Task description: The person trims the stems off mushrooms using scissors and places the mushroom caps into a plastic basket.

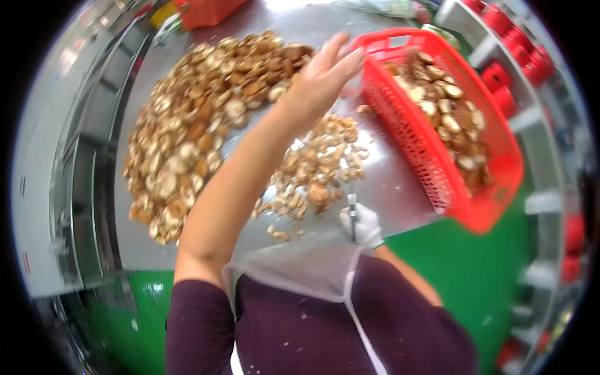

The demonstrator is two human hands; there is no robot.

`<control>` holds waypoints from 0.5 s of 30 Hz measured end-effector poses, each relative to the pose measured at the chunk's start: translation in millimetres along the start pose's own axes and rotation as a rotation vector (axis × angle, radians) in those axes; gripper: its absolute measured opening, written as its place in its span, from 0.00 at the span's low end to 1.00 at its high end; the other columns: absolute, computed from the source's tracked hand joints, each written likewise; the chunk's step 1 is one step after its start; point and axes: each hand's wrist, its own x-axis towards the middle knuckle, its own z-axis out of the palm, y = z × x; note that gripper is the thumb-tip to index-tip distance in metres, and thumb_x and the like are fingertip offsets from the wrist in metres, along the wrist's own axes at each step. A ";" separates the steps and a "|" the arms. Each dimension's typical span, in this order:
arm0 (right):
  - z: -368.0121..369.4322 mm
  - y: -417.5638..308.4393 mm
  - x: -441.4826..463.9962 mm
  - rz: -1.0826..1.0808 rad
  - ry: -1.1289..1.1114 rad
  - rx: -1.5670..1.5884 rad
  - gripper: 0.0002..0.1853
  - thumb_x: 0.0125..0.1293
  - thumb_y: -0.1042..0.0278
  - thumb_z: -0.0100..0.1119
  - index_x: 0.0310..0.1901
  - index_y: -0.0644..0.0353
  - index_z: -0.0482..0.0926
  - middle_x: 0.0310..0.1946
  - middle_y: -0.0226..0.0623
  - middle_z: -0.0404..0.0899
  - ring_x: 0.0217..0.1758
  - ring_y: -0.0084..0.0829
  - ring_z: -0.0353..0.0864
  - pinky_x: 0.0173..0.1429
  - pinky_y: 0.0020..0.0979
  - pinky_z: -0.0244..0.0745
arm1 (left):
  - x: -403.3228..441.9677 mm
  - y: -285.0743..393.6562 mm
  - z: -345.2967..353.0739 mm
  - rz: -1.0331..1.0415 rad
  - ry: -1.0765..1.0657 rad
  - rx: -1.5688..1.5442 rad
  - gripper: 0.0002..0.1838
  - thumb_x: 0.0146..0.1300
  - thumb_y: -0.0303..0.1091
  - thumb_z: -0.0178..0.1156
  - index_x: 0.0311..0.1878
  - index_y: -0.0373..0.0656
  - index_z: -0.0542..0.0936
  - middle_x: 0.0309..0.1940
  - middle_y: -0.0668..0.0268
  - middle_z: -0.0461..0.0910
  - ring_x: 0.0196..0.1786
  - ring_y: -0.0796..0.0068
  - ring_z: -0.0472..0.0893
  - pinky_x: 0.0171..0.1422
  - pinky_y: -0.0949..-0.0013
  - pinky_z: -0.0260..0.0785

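My left hand, bare and slightly blurred, reaches across the table beside the left wall of the red plastic basket. Its fingers are stretched out, and I see nothing held in them. Sliced-looking mushroom caps partly fill the basket. Low on the table, my right hand wears a white glove and is closed around a small knife, whose tip points away from me. Cut mushroom stems lie in a loose pile between my hands, with one larger brown mushroom piece at its near side.
A large heap of mushroom caps covers the left and far part of the metal table. Another red crate stands at the far edge. White shelving with red containers runs along the right. The floor is green.
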 end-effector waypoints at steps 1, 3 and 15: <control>1.0 5.2 -0.7 -0.010 0.011 0.002 0.07 0.57 0.66 0.66 0.33 0.59 0.79 0.22 0.34 0.77 0.25 0.26 0.77 0.34 0.29 0.73 | 0.2 26.7 -7.7 0.018 0.065 0.090 0.28 0.71 0.44 0.52 0.67 0.37 0.63 0.58 0.54 0.74 0.59 0.67 0.76 0.59 0.68 0.71; -1.5 6.6 -2.1 -0.012 -0.012 0.045 0.08 0.57 0.66 0.67 0.33 0.59 0.80 0.22 0.33 0.77 0.25 0.25 0.76 0.34 0.28 0.73 | -13.5 11.5 -50.3 0.014 0.113 0.353 0.19 0.65 0.37 0.60 0.53 0.32 0.76 0.52 0.56 0.79 0.53 0.69 0.79 0.54 0.68 0.73; 3.5 9.8 8.5 -0.135 -0.037 -0.054 0.09 0.56 0.65 0.67 0.33 0.60 0.80 0.24 0.37 0.79 0.26 0.31 0.79 0.35 0.30 0.74 | -206.0 -121.9 -110.3 -0.674 -0.094 1.243 0.27 0.53 0.44 0.66 0.54 0.43 0.73 0.49 0.51 0.75 0.46 0.49 0.80 0.45 0.53 0.74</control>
